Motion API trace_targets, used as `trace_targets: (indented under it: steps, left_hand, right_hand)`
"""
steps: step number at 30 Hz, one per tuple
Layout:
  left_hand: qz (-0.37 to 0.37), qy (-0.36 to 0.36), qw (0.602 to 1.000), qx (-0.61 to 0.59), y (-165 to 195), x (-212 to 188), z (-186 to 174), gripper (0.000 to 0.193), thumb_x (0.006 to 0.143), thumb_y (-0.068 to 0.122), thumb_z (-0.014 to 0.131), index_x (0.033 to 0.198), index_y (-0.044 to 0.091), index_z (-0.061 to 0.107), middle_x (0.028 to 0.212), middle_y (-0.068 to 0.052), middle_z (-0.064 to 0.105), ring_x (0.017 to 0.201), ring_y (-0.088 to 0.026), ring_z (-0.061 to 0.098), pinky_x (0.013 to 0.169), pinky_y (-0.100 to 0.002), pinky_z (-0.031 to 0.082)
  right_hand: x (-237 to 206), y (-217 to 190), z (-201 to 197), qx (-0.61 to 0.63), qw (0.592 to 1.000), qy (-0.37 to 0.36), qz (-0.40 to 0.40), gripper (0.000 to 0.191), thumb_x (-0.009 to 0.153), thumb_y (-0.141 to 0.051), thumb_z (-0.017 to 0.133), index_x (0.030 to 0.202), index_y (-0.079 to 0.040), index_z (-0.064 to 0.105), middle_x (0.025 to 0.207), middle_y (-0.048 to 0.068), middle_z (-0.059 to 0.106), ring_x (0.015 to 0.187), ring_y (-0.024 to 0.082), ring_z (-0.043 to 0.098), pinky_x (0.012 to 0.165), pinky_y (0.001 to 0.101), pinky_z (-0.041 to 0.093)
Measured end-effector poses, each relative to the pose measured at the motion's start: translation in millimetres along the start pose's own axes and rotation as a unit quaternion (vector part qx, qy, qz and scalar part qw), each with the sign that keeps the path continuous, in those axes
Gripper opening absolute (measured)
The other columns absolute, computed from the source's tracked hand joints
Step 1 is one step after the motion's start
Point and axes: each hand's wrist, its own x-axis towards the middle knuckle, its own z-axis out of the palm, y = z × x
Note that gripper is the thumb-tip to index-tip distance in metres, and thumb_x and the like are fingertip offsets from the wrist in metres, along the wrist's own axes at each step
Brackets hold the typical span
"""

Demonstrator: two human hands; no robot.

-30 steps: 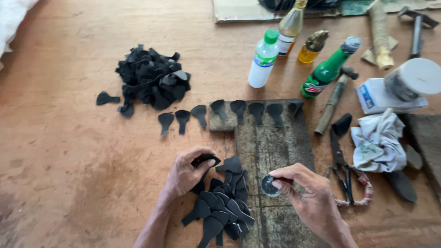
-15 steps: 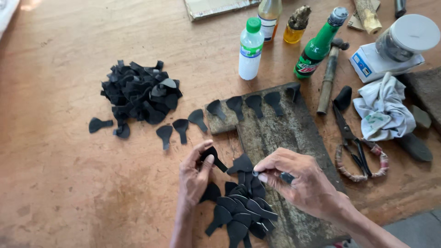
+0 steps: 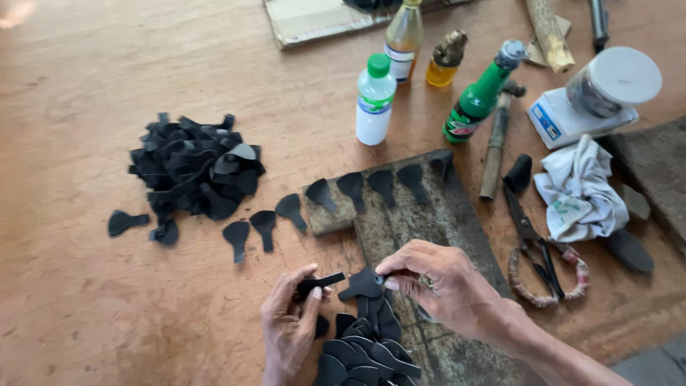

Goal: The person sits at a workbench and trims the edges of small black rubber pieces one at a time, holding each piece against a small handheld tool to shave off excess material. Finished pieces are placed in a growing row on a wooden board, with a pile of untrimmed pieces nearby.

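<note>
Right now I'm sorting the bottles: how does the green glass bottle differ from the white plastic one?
The green glass bottle is dark green with a silver cap and leans; the white plastic bottle is pale with a green cap, stouter, and upright. Both stand capped on the wooden table.

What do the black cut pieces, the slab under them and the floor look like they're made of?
Black pieces: thin, matte and floppy, curling in the pile, so probably rubber or leather; I can't tell which. Slab: dark, worn and grainy with a thick edge, likely old wood. Floor: reddish-brown sheet with faint grain, seemingly plywood or hardboard.
</note>
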Motion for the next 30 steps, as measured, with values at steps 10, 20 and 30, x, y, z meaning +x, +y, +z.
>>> trace_targets:
  steps: [10, 20, 30]
  left_hand:
    - [-0.046, 0.043, 0.998, -0.005, -19.7, -0.4, -7.4, 0.018, 0.087, -0.008, 0.075, 0.103, -0.001, 0.073, 0.090, -0.006, 0.076, 0.081, -0.010, 0.068, 0.070, -0.019, 0.053]
    - [-0.002, -0.007, 1.000, -0.002, 3.7, 5.8, 3.2, 0.021, 0.087, -0.003, 0.076, 0.108, 0.000, 0.076, 0.112, -0.007, 0.074, 0.095, -0.013, 0.071, 0.079, -0.023, 0.060]
    - [-0.160, -0.090, 0.920, -0.345, 25.4, -24.9, 52.4, 0.031, 0.084, -0.009, 0.078, 0.114, -0.005, 0.073, 0.108, -0.014, 0.073, 0.096, -0.016, 0.071, 0.084, -0.028, 0.062]
  right_hand:
    - [-43.8, 5.5, -8.6, 0.064, 0.994, 0.018, 0.082, 0.018, 0.083, -0.005, 0.078, 0.100, -0.009, 0.076, 0.097, 0.002, 0.079, 0.085, 0.013, 0.077, 0.071, 0.0268, 0.065]
    - [-74.7, 5.4, -14.6, -0.005, 0.986, 0.146, 0.077, 0.019, 0.082, -0.010, 0.079, 0.101, -0.011, 0.075, 0.098, 0.001, 0.080, 0.089, 0.011, 0.077, 0.075, 0.0250, 0.063]
    - [-70.0, 26.5, -6.4, 0.145, 0.972, 0.134, 0.129, 0.020, 0.085, -0.008, 0.077, 0.105, -0.010, 0.076, 0.093, 0.002, 0.080, 0.082, 0.007, 0.074, 0.072, 0.0195, 0.065]
